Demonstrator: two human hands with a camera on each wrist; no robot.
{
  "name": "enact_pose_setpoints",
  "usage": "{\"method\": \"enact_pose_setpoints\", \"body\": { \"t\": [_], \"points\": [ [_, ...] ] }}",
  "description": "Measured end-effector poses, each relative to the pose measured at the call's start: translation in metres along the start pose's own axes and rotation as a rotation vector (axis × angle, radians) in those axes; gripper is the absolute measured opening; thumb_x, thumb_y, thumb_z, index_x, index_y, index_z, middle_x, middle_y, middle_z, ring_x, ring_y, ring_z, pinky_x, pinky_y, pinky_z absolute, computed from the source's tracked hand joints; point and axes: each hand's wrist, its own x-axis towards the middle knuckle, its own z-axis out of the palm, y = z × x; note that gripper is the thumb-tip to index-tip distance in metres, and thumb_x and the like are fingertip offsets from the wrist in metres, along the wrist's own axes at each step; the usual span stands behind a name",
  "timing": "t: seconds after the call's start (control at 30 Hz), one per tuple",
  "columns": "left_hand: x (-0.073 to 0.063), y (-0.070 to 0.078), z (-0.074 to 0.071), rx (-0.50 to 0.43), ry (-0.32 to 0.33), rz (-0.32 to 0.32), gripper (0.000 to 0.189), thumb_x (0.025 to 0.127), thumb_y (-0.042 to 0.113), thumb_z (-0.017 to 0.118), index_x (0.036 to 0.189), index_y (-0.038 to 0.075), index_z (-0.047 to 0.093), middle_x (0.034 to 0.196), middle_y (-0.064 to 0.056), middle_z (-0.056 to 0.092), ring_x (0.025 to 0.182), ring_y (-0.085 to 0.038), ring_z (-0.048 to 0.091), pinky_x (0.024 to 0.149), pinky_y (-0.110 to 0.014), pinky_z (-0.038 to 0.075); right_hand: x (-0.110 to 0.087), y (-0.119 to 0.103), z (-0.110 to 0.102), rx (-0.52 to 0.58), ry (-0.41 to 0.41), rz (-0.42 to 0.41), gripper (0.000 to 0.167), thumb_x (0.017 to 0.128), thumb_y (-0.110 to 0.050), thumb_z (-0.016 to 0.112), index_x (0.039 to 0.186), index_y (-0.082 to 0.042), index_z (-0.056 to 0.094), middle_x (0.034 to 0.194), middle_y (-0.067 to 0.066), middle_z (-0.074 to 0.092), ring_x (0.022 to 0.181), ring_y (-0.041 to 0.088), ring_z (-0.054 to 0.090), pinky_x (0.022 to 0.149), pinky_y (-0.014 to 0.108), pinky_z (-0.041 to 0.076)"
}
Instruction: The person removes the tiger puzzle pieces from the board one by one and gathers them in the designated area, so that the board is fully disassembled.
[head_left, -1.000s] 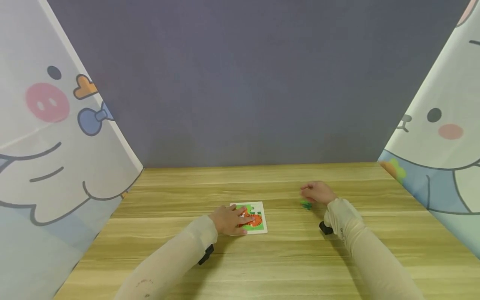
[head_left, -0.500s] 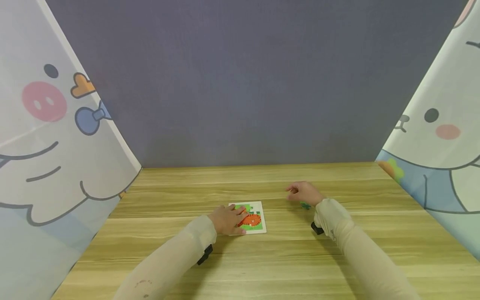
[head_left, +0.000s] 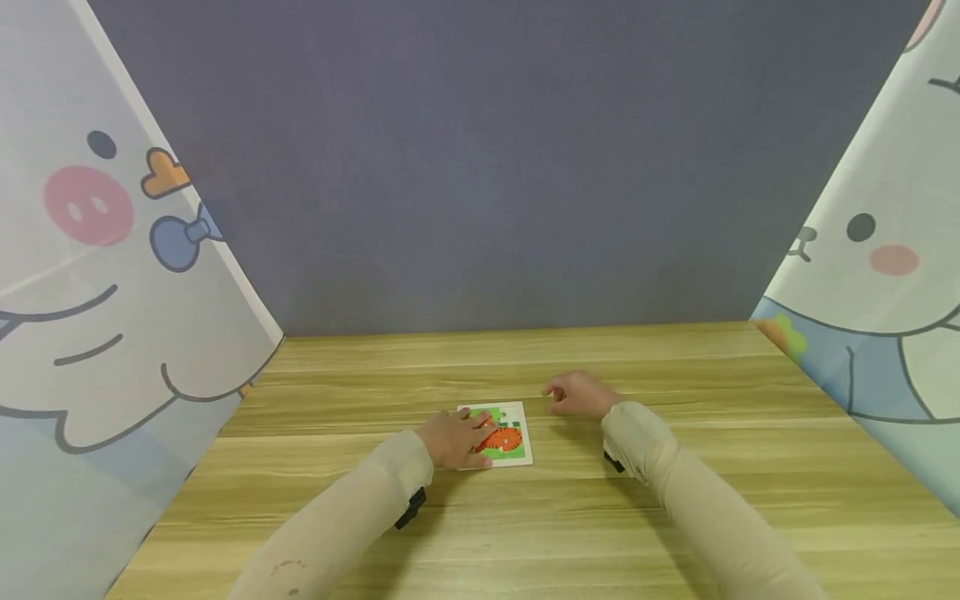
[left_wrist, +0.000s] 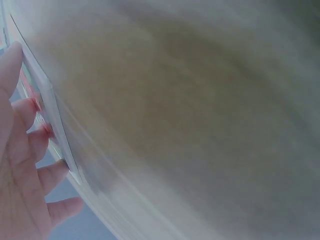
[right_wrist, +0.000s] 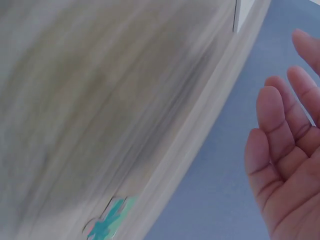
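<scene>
A small jigsaw puzzle (head_left: 507, 439) with an orange, black-striped animal on green lies in a white frame (head_left: 528, 442) on the table. White patches show near its upper right. Spread fingers of my left hand (head_left: 453, 440) rest on its left part; the left wrist view shows those fingertips along the frame's edge (left_wrist: 61, 125). To the right of the puzzle, above the table, is my right hand (head_left: 581, 395), loosely bent. Nothing shows in its fingers in the right wrist view. A loose green puzzle piece (right_wrist: 107, 222) lies on the table there; in the head view the right arm hides it.
The wooden table (head_left: 360, 375) ends at a grey back wall (head_left: 480, 167). Printed cartoon panels stand at the left (head_left: 112, 292) and right (head_left: 877, 275). Dark wrist cameras sit under both sleeves.
My right hand has moved left from beside the loose green piece, toward the puzzle. That piece is now covered by the arm in the head view. The left hand stays on the puzzle.
</scene>
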Motion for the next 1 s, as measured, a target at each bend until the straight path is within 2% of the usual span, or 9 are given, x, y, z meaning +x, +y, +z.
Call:
{"method": "enact_pose_setpoints", "body": {
  "t": [0.37,0.5,0.77,0.9,1.0],
  "points": [
    [0.004,-0.002,0.001,0.006,0.003,0.005,0.07,0.098,0.062,0.045,0.158,0.029,0.03,0.162,0.006,0.028,0.146,-0.025,0.033,0.113,-0.045,0.037,0.005,-0.015,0.012,-0.115,-0.043,-0.035,0.024,0.086,-0.008,0.074,0.107,0.004,0.071,0.067,-0.006,0.055,0.06,0.004,0.044,0.073,0.028,0.051],
    [0.005,-0.003,0.003,-0.009,-0.001,0.009,0.07,0.098,0.062,0.044,0.158,0.029,0.03,0.163,0.005,0.027,0.147,-0.025,0.032,0.113,-0.046,0.036,0.007,-0.021,0.015,-0.126,-0.079,-0.024,0.023,0.087,-0.008,0.075,0.108,0.001,0.072,0.066,-0.007,0.053,0.059,0.004,0.042,0.068,0.025,0.048],
    [0.003,-0.007,0.003,-0.024,-0.002,0.005,0.07,0.098,0.061,0.046,0.158,0.028,0.031,0.163,0.005,0.027,0.147,-0.026,0.031,0.114,-0.047,0.035,0.013,-0.031,0.02,-0.147,-0.159,0.023,0.022,0.09,-0.013,0.073,0.111,-0.004,0.072,0.072,-0.006,0.056,0.064,0.006,0.046,0.065,0.025,0.045],
    [0.003,-0.007,0.003,-0.015,0.004,0.009,0.07,0.098,0.062,0.045,0.158,0.028,0.031,0.163,0.005,0.028,0.146,-0.026,0.032,0.114,-0.047,0.035,0.016,-0.033,0.023,-0.164,-0.185,0.047,0.023,0.091,-0.015,0.072,0.112,-0.005,0.072,0.078,-0.004,0.061,0.067,0.007,0.05,0.07,0.029,0.048],
    [0.004,-0.006,0.003,-0.019,0.006,0.013,0.07,0.098,0.063,0.045,0.158,0.028,0.032,0.163,0.006,0.027,0.146,-0.026,0.033,0.113,-0.047,0.035,0.017,-0.033,0.026,-0.177,-0.207,0.057,0.025,0.091,-0.018,0.072,0.113,-0.005,0.072,0.09,0.0,0.068,0.075,0.01,0.057,0.078,0.035,0.052]
  ]
}}
